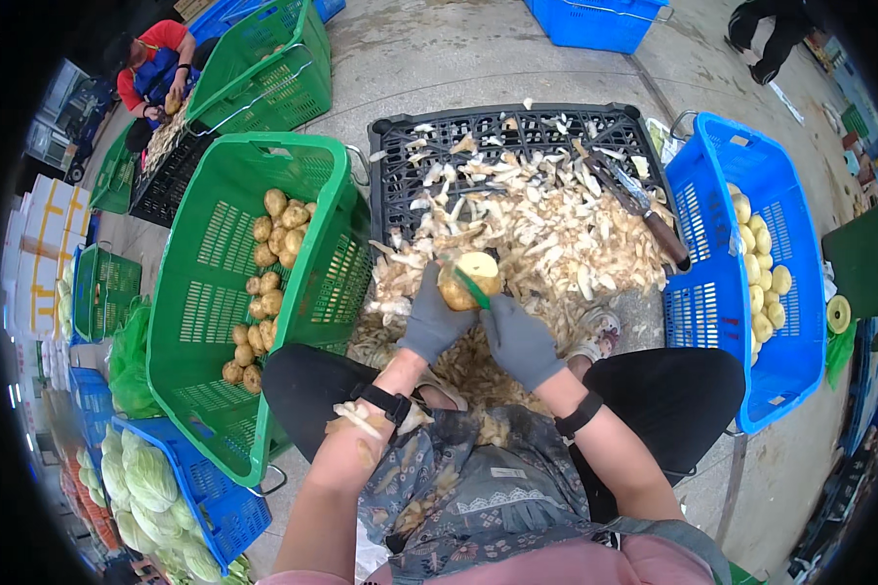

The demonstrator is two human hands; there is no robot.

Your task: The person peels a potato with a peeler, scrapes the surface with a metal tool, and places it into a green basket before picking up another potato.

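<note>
My left hand [435, 320], in a grey glove, grips a potato [479, 264] from its left side. Pale peeled flesh shows on the potato's top, while brown skin remains lower down. In my right hand [519, 341], also gloved in grey, is a green-handled peeler [472, 289], laid across the potato. Both hands are above the near edge of a black plastic crate [390, 136] heaped with peelings [546, 229]. A knife with a brown wooden handle [665, 239] rests on the heap's right side. Bits of peel cling to my left forearm.
Unpeeled potatoes [288, 229] lie in a green crate [190, 283] at my left. At my right, a blue crate [693, 210] holds peeled potatoes [766, 283]. Cabbages [146, 483] fill a crate at lower left. Another person [161, 73] sits at upper left, handling a potato.
</note>
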